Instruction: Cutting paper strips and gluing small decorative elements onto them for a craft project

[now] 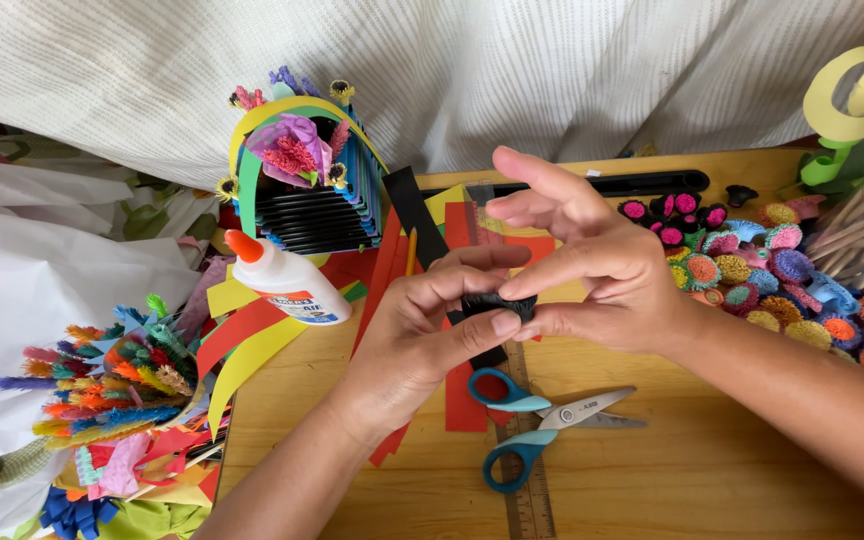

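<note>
- Nearest the camera: two forearms come in from the bottom edge, above the scissors [537,420] and a ruler [527,500] lying on the wooden table [692,470].
- Left hand [422,325]: curled, thumb and forefinger pinching a small black paper coil [497,303] from the left.
- Right hand [592,265]: thumb and forefinger pinch the same coil from the right; other fingers fanned up and clear.
- Coil sits mid-frame, held just above the table, over the red paper strips [462,390].
- My read: rolling or tightening the coil. Keep even thumb pressure on both sides, edges flush, or it likely telescopes or springs loose.
- Glue bottle [282,283] lies near the left hand, tip pointing up-left.
- Left edge: heap of fringed paper bits [112,385]. Right: pile of finished paper rosettes [782,290].
- Hard to see: the coil's loose end and how many turns it has; fingers cover most of it. Can't tell if it is glued.
- Cut off: sticks at the right edge, ruler at the bottom.
</note>
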